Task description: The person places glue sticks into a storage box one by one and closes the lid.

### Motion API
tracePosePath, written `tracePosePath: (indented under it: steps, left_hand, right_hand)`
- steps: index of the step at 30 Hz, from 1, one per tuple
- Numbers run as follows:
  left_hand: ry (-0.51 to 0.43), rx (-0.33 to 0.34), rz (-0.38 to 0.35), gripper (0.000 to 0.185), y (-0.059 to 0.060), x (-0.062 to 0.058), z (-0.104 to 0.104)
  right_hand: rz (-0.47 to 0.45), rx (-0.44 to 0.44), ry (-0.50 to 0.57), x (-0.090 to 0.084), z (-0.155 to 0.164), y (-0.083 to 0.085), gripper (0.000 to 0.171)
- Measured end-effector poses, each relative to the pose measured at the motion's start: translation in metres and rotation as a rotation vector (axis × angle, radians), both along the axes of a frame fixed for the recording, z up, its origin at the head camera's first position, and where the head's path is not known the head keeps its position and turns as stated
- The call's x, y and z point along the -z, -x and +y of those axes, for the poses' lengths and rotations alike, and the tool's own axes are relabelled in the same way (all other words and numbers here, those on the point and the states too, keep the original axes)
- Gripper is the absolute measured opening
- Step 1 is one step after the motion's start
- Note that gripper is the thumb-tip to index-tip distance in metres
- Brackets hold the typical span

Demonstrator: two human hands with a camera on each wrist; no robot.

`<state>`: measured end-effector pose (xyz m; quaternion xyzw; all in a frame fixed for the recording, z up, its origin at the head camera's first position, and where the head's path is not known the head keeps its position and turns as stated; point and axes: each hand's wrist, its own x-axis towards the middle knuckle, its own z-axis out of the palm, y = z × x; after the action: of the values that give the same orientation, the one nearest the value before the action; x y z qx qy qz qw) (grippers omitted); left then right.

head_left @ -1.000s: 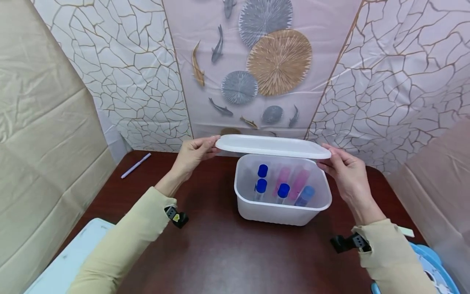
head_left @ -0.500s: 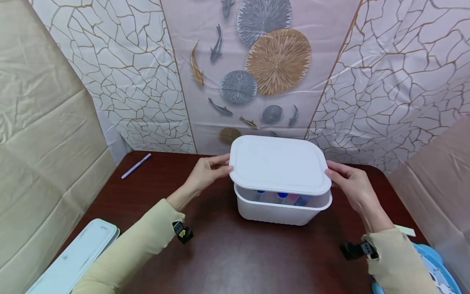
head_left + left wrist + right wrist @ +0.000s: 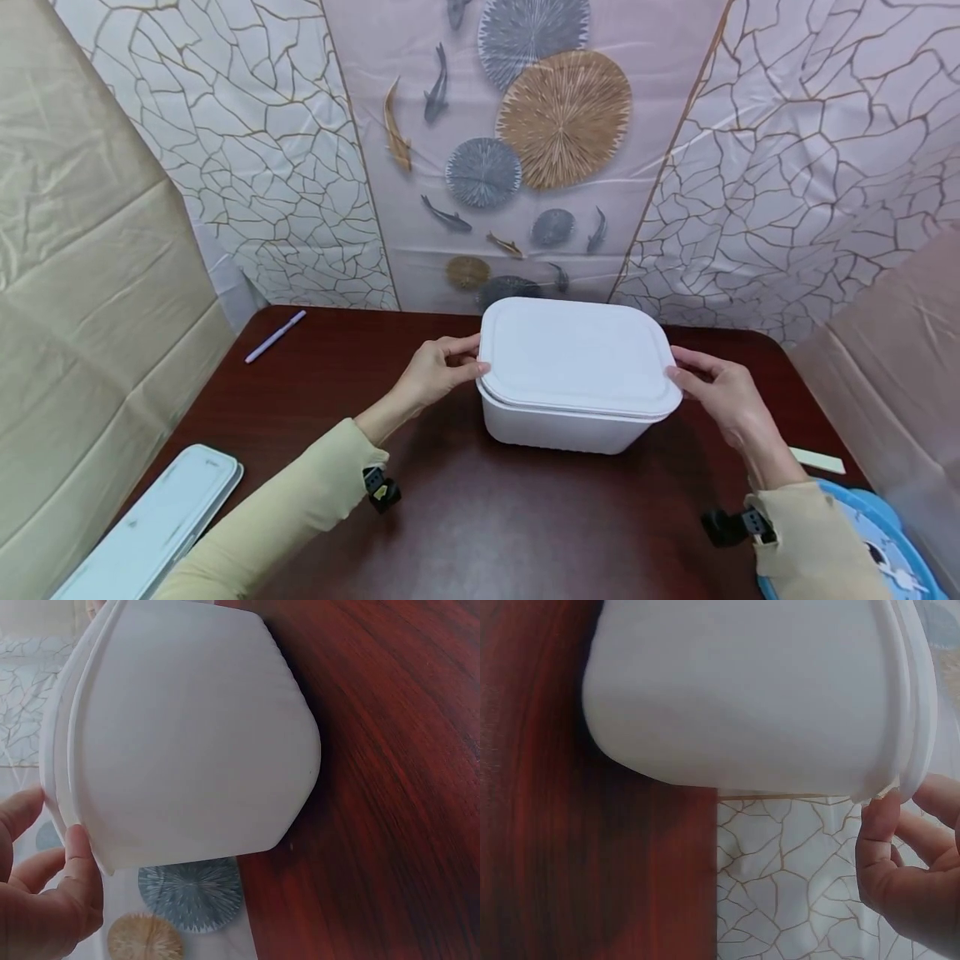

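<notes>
A white plastic lid (image 3: 577,354) lies over the top of a white storage box (image 3: 558,429), covering its opening and hiding what is inside. My left hand (image 3: 438,371) pinches the lid's left edge between thumb and fingers. At the opposite end my right hand (image 3: 716,392) pinches the lid's right edge in the same way. Both wrist views show a narrow gap between the lid (image 3: 64,727) and the rim of the box (image 3: 742,697), with fingertips right at that edge.
A light purple pen (image 3: 275,337) lies at the back left of the dark wooden table (image 3: 525,525). A pale flat case (image 3: 161,521) sits at the front left. On the right are a blue-rimmed container (image 3: 885,533) and a pale green strip (image 3: 817,460).
Both hands have brought the lid from a raised, tilted position behind the box forward and down onto its top. The blue-capped and pink tubes inside have gone out of sight.
</notes>
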<state>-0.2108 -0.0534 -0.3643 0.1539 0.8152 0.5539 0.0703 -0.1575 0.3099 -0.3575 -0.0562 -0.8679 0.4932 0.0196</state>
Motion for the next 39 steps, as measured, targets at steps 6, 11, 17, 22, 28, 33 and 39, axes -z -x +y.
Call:
tracePosePath:
  steps: [6, 11, 17, 22, 28, 33, 39]
  left_hand:
    - [0.037, -0.007, 0.005, 0.049, -0.001, 0.000, -0.001]
    - [0.041, -0.002, -0.040, 0.050, -0.002, 0.003, -0.003]
    - [-0.101, 0.026, -0.157, 0.052, -0.003, 0.007, -0.004]
    - [-0.170, 0.012, -0.236, 0.054, -0.004, 0.009, -0.005]
    - [-0.166, -0.017, -0.259, 0.055, -0.002, 0.010, -0.014]
    - [-0.145, -0.017, -0.272, 0.056, -0.001, 0.007, -0.027]
    - [-0.142, -0.021, -0.280, 0.056, 0.000, 0.004, -0.041]
  right_hand:
    - [-0.006, -0.003, -0.001, 0.004, -0.001, -0.001, 0.054]
    - [-0.027, -0.012, 0.015, 0.005, -0.003, -0.002, 0.056]
    - [-0.058, 0.003, 0.009, 0.007, -0.005, -0.003, 0.057]
    - [-0.050, 0.024, -0.011, 0.010, -0.008, -0.004, 0.056]
    - [-0.045, 0.022, -0.003, 0.010, -0.017, -0.002, 0.055]
    - [-0.038, 0.016, 0.021, 0.009, -0.028, -0.001, 0.054]
    - [-0.022, 0.003, 0.030, 0.009, -0.041, 0.000, 0.053]
